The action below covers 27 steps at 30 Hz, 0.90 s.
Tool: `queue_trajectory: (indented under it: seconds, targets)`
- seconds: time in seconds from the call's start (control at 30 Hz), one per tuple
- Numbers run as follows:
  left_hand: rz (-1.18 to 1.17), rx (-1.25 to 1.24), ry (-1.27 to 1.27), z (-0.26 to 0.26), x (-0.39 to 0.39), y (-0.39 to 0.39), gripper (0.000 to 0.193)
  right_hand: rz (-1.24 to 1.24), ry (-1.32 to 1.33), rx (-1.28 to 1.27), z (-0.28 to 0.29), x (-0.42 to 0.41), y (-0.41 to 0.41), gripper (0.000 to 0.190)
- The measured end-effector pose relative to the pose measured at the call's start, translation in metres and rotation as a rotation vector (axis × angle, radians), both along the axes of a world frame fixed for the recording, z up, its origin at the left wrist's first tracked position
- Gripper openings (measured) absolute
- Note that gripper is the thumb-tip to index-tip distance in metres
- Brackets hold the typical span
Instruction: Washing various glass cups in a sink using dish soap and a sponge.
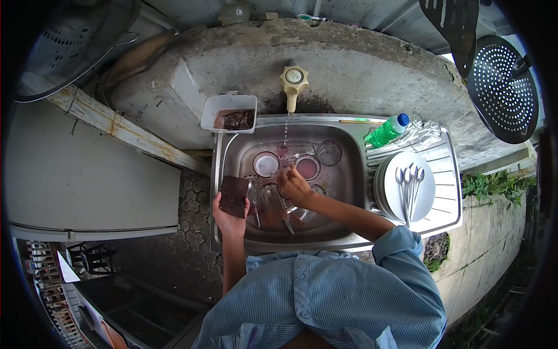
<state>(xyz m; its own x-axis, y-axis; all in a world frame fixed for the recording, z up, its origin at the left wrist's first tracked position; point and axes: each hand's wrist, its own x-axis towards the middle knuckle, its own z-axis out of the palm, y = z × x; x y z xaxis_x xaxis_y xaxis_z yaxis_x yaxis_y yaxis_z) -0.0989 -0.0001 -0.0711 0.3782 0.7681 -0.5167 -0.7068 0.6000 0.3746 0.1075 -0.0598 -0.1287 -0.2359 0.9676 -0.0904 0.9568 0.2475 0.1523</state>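
Note:
My left hand [231, 220] holds a dark brown, flat rectangular scrubbing pad [234, 196] over the left side of the steel sink [340, 213]. My right hand [294, 186] is above the glassware in the basin, fingers bent; whether it grips anything is not plain. Several glasses and glass mugs stand or lie there, among them a glass with whitish liquid [266, 165], a glass with pinkish liquid [307, 167] and a clear glass [329, 153]. Water drips from the beige tap [294, 83] into the basin.
A plastic tub [208, 114] with dark pieces in it sits at the back left corner. On the ribbed drainboard [447, 187] are stacked white plates [425, 183] bearing several spoons [407, 176], a green bottle [386, 131] and clear glassware [420, 133]. A perforated skimmer [501, 91] hangs at right.

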Motion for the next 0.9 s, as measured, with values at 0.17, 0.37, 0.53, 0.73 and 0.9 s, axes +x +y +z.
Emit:
queue_trajectory:
  seconds: [0.17,0.37,0.53,0.73,0.9]
  targets:
    - [-0.023,-0.018,-0.010,-0.005,0.002,0.000,0.026,0.027,0.045,0.118,0.019,-0.004,-0.014,0.049]
    - [-0.057,-0.025,-0.003,-0.002,0.009,0.000,0.026,0.000,0.175,0.060,0.072,-0.007,-0.038,0.061]
    - [-0.095,-0.012,0.002,-0.001,0.019,0.004,0.027,-0.205,0.449,0.208,0.110,0.003,-0.066,0.067]
    - [-0.154,0.015,-0.023,0.007,0.027,0.008,0.027,-0.421,0.423,0.094,0.149,0.037,-0.083,0.067]
    - [-0.194,0.012,-0.035,0.005,0.030,0.004,0.026,-0.636,0.204,0.021,0.113,0.068,-0.087,0.066]
